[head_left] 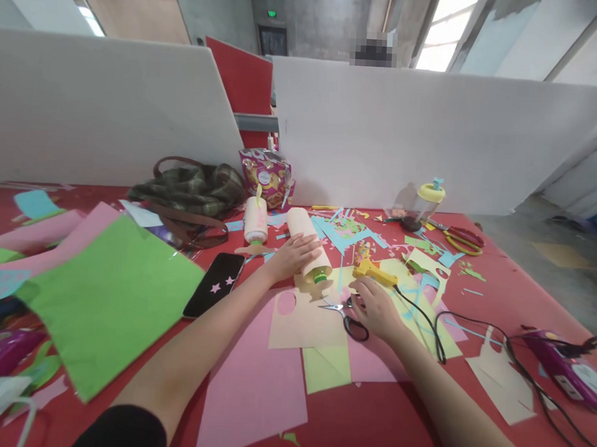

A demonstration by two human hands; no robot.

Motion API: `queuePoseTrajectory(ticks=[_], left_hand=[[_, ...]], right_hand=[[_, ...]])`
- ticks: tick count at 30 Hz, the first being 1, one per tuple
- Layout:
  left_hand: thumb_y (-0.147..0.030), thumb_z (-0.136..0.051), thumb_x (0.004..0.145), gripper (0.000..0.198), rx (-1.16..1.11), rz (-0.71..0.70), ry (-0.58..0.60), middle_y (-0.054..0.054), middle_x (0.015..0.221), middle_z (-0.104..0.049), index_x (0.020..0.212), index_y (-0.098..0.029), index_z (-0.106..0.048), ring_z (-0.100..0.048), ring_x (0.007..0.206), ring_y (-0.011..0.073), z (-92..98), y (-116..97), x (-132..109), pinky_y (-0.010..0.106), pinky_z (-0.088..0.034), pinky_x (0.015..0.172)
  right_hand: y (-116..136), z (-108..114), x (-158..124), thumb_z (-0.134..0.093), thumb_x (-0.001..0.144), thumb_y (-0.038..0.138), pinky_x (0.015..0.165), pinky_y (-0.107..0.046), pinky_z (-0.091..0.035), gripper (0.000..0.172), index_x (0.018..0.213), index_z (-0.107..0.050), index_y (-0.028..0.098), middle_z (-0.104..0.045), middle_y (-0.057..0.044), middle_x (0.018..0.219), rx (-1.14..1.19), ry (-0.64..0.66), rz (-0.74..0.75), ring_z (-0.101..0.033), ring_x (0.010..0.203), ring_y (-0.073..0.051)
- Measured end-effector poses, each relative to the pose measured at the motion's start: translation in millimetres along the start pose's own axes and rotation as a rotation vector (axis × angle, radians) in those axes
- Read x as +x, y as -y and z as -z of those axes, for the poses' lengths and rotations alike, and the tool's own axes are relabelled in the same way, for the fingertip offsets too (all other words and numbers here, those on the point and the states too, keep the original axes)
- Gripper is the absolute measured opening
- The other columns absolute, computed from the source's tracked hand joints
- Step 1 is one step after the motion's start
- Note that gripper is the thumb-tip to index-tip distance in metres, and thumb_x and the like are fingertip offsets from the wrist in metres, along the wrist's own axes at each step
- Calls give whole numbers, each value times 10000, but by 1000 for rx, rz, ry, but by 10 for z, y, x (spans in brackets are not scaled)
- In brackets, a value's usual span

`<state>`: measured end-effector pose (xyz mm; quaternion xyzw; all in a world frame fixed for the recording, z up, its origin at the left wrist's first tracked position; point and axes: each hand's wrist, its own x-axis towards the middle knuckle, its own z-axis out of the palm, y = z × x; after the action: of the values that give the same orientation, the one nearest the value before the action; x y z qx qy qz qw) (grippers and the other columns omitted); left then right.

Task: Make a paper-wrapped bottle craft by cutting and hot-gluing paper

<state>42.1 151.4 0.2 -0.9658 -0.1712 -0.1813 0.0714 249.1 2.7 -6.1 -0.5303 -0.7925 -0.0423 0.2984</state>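
My left hand (pixel 297 253) lies over a paper-wrapped bottle (pixel 305 240) with a green cap, which rests on its side on the red table (pixel 368 420); the fingers curl round it. My right hand (pixel 374 307) rests on the handles of small black scissors (pixel 346 316) that lie on cream and pink paper sheets. A yellow glue gun (pixel 373 273) lies just beyond my right hand, its black cord trailing to the right. A second wrapped bottle (pixel 256 222) stands upright beside the first.
A black phone (pixel 214 284) lies left of my forearm. Green and pink sheets (pixel 109 293) cover the left side. A plaid bag (pixel 190 191), a snack packet (pixel 265 175), a small jar (pixel 422 203), red-handled scissors (pixel 462 239) and a purple power strip (pixel 566 367) lie around. White partition boards (pixel 433 137) stand behind.
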Motion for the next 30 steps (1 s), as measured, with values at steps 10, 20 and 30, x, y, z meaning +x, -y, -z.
queuePoseTrajectory(ticks=[10,20,30], left_hand=[[-81,-349,794,396,9,110,18,62,1304,-381,1140,-248,-445,-271,1221,240,-149,175,128,470,-179,957],[-14,-375,702,533,-208,236,8,77,1330,-326,1212,-168,-379,-204,1251,218,-98,130,42,415,-224,1006],[-447,-454,757,537,-250,293,-36,147,1312,-330,1178,-119,-393,-211,1244,276,-121,31,74,445,-243,991]], right_hand=[[-86,-81,-31,-399,731,94,631,-331,-440,163,824,-509,170,-539,-87,809,15,35,-23,-522,743,-204],[-54,-188,-54,-416,756,128,633,-330,-432,108,791,-507,173,-535,-72,777,58,76,-9,-510,722,-194],[19,-232,-62,-406,768,119,646,-331,-423,116,776,-510,171,-551,-74,761,58,97,-20,-513,750,-203]])
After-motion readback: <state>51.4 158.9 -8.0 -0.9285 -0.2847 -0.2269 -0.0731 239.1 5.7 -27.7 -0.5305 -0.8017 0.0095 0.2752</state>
